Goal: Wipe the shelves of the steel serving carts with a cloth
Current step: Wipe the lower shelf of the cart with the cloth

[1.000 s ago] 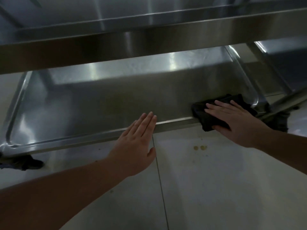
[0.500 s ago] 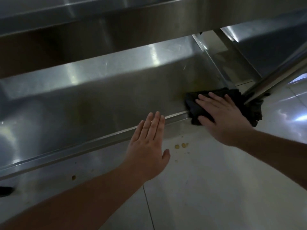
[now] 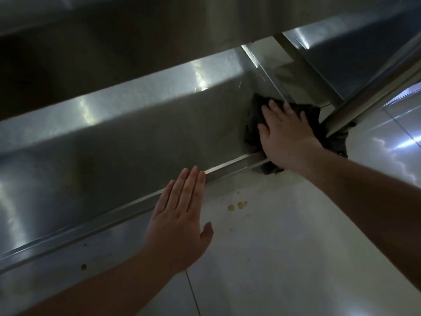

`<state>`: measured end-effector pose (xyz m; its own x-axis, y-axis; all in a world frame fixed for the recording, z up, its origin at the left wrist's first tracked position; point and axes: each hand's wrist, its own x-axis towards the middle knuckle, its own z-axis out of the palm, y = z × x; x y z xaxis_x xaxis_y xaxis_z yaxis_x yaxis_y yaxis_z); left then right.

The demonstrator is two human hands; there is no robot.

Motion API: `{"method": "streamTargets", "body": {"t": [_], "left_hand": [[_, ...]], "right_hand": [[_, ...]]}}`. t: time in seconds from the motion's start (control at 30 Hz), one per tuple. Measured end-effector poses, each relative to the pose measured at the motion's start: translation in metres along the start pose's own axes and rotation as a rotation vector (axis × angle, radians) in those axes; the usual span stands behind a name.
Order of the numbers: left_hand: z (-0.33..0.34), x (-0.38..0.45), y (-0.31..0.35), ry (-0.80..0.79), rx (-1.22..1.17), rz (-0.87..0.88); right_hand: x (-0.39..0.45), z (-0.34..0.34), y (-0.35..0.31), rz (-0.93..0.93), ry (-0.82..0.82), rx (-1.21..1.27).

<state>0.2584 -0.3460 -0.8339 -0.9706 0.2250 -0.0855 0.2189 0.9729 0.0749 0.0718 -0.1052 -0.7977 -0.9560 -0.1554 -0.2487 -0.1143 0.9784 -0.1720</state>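
The bottom shelf (image 3: 127, 142) of a steel serving cart fills the middle of the head view, under an upper shelf (image 3: 136, 26). A dark cloth (image 3: 255, 112) lies in the shelf's right near corner and hangs over the front rim. My right hand (image 3: 284, 137) presses flat on the cloth with straight fingers. My left hand (image 3: 180, 215) is flat and open, its fingertips reaching the shelf's front rim (image 3: 227, 167).
The cart's steel post (image 3: 369, 94) rises diagonally just right of the cloth. A second steel cart (image 3: 346, 53) stands behind at the upper right. The pale tiled floor (image 3: 284, 258) below has small yellow spots (image 3: 237, 206).
My right hand has pushed the cloth further into the shelf's right corner. The view has swung left and closer. My left hand stays flat at the front rim.
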Motion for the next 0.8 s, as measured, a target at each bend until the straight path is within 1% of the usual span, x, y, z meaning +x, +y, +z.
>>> {"method": "streamTargets", "body": {"t": [0.13, 0.23, 0.3, 0.37, 0.47, 0.53, 0.6, 0.63, 0.7, 0.8], "left_hand": [[-0.002, 0.0, 0.0, -0.032, -0.01, 0.008], [-0.003, 0.003, 0.0, -0.044, -0.008, 0.014], [-0.004, 0.004, 0.0, -0.058, -0.01, 0.011], [-0.004, 0.004, 0.0, -0.046, -0.018, 0.003], [-0.005, 0.004, 0.002, -0.046, -0.02, -0.012], [-0.004, 0.004, 0.002, -0.047, -0.03, -0.012], [-0.003, 0.003, 0.002, -0.05, -0.024, -0.005], [-0.003, 0.003, 0.003, -0.054, -0.026, -0.006], [-0.005, 0.003, 0.003, -0.065, -0.041, -0.012], [-0.007, 0.002, 0.003, -0.072, -0.053, 0.0]], "right_hand": [[0.081, -0.018, -0.012, -0.08, 0.062, -0.012], [0.126, -0.033, -0.025, -0.154, 0.042, -0.044], [0.132, -0.036, -0.026, -0.198, 0.017, -0.058], [0.112, -0.031, -0.022, -0.254, -0.001, -0.047], [0.041, -0.013, -0.014, -0.395, -0.049, -0.046], [-0.008, -0.003, -0.006, -0.507, -0.117, -0.084], [-0.025, -0.003, 0.0, -0.579, -0.186, -0.12], [-0.02, -0.005, 0.0, -0.591, -0.187, -0.135], [0.013, -0.009, -0.001, -0.538, -0.092, -0.16], [0.088, -0.023, -0.003, -0.29, 0.042, -0.129]]}}
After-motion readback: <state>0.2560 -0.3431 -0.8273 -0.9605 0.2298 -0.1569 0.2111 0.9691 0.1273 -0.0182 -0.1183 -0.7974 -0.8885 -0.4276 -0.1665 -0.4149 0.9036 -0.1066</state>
